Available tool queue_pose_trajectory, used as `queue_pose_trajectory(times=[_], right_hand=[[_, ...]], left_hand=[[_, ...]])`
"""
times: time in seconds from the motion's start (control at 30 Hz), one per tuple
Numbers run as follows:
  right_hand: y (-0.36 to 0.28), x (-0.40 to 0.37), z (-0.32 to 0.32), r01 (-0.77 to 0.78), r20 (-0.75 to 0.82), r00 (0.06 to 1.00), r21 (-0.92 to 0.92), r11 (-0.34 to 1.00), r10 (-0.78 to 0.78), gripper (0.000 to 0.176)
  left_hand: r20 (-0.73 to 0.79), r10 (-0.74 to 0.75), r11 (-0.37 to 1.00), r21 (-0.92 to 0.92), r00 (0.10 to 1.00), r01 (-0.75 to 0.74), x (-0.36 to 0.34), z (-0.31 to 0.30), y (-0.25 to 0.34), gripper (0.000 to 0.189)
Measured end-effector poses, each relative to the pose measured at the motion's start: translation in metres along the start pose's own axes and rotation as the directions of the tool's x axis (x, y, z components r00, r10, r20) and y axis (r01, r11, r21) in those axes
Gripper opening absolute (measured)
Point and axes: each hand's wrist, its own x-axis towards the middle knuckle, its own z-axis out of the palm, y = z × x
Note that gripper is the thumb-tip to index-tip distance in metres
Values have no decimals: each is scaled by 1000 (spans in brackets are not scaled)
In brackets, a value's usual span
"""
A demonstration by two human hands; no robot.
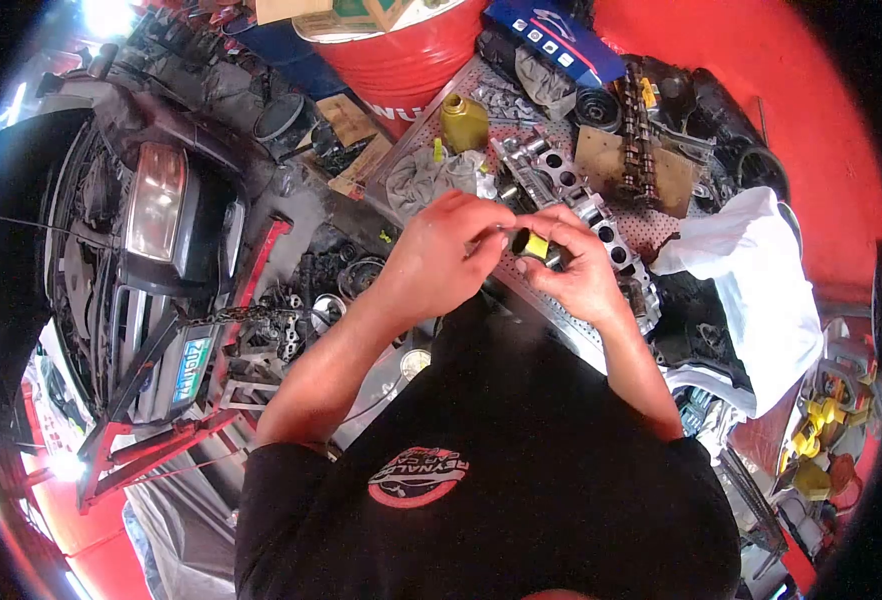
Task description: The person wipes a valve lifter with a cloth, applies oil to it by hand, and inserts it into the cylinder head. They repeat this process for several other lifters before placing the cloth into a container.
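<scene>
My right hand is closed around a small dark cylinder with a bright yellow patch; its exact kind does not show. My left hand is closed right beside it, thumb and fingertips pinched together near the cylinder's edge. Whatever those fingertips hold, if anything, is too small to make out. Just beyond my hands, a metal engine cylinder head with a row of round ports lies slantwise on a perforated metal table. A grey rag is bunched beyond my left hand.
A yellow-green oil bottle stands behind the rag. Two camshafts lie on cardboard at the back right. A red drum stands behind the table. White cloth drapes at right. A car front and red hoist occupy the left.
</scene>
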Motion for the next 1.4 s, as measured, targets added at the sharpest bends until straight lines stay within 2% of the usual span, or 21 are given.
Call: queue_pose_trajectory(times=[0.03,0.13,0.17,0.27,0.43,0.57,0.73,0.87,1.07,1.17,1.27,1.33,1.4], right_hand=[[-1,-1,0,-25,-24,999,-19,1000,25,43],[-6,-3,2,-64,-73,996,-70,995,59,43],[-7,-4,2,-56,-72,996,-87,995,50,43],[-12,-5,2,-14,-69,998,-184,983,2,42],[-18,-6,3,-7,-74,997,-308,952,-16,43],[-20,-8,2,-80,-16,997,-364,928,79,41],[-18,-10,-4,-33,149,981,-489,872,121,43],[-13,-15,-2,-46,224,956,-526,850,190,43],[-7,-17,2,-70,224,949,-542,838,224,42],[-8,-15,1,-99,208,947,-532,841,243,43],[-14,-12,0,-106,175,960,-493,864,218,44],[-11,-12,3,-68,139,980,-450,890,145,44],[-10,-11,4,-59,162,976,-459,886,149,44]], left_hand=[[-42,-99,992,-88,994,95,-1,4,5,18],[-44,-146,966,-220,988,133,-4,21,4,17],[-64,-169,976,-153,984,158,-4,24,8,18],[-161,30,999,44,986,-23,-1,33,4,17],[-125,159,952,282,979,-119,-2,41,-3,11],[-43,182,882,448,982,-144,-1,40,-1,13],[81,287,883,364,955,-296,-3,41,-14,16],[144,348,878,297,926,-376,-6,41,-23,19],[200,279,877,345,939,-334,-17,42,-30,22],[133,327,899,261,936,-351,-19,44,-37,23],[-39,223,967,131,974,-216,-14,40,-25,25],[-3,296,951,91,955,-295,-13,40,-31,26],[42,344,933,100,938,-347,-12,37,-34,25]])
